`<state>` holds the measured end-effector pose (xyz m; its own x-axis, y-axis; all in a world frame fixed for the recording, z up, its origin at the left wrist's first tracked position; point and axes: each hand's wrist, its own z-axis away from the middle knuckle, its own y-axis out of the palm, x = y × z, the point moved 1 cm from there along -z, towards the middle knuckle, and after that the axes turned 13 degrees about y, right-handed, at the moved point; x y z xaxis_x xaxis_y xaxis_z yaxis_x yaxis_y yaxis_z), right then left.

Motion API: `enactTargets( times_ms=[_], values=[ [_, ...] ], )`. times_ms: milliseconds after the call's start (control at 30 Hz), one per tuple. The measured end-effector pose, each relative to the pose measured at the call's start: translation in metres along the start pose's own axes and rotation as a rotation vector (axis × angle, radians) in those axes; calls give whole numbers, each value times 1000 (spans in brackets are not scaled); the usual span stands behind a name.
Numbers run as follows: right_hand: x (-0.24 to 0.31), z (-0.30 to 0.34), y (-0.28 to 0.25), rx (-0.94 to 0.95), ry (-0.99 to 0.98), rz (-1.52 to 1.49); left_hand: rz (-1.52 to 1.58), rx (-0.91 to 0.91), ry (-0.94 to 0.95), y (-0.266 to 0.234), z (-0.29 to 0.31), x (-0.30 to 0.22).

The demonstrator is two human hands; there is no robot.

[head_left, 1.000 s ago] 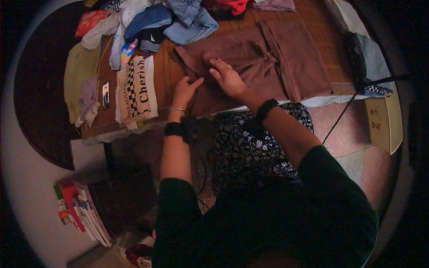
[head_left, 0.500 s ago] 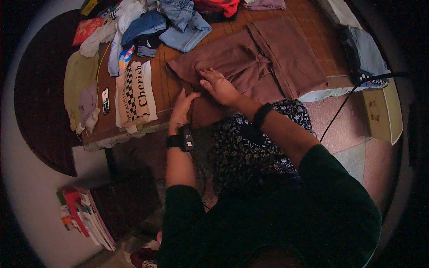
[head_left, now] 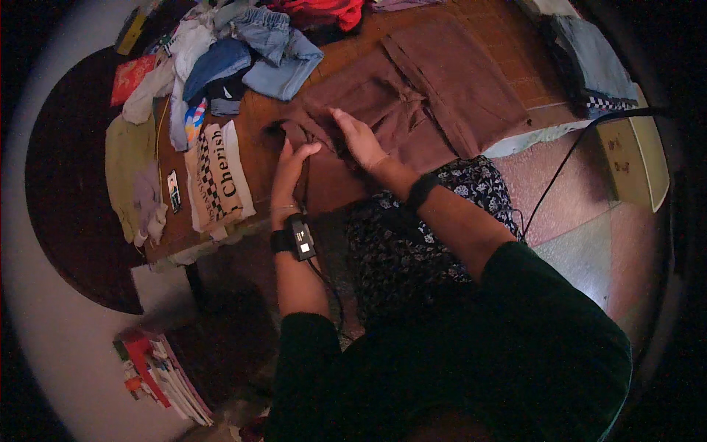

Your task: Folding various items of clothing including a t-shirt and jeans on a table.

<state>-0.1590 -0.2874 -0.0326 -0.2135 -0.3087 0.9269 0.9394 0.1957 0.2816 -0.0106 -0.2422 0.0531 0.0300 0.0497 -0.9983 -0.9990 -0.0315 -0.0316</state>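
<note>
Brown cloth (head_left: 471, 88) on worktop (head_left: 526, 70); long axis slants from near left to far right, near-left end rumpled. Right hand (head_left: 361, 144) at cloth, fingers straight, together. Left hand (head_left: 287, 177) at rumpled end, thumb apart; cannot tell whether it pinches. Left fingertips dim, folds beneath right palm hidden.

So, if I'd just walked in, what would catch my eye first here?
Probably the big, creased brown cloth lying across the middle of the brown surface. Next, perhaps, the bright red cloth at the picture's top edge, and the cream cloth with a black checkered strip, left of the brown one near the surface's front edge.
</note>
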Motion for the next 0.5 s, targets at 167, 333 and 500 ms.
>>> enactTargets(
  times_ms=[167, 333, 500],
  values=[
    [44, 40, -18, 45, 372, -696, -166, 271, 179, 61, -38, -17],
    [-48, 28, -62, 272, 275, -756, -335, 363, 123, 133, -62, 4],
    [-41, 39, -69, 314, 347, -773, -143, 416, 16, 121, -51, -20]
  ],
)
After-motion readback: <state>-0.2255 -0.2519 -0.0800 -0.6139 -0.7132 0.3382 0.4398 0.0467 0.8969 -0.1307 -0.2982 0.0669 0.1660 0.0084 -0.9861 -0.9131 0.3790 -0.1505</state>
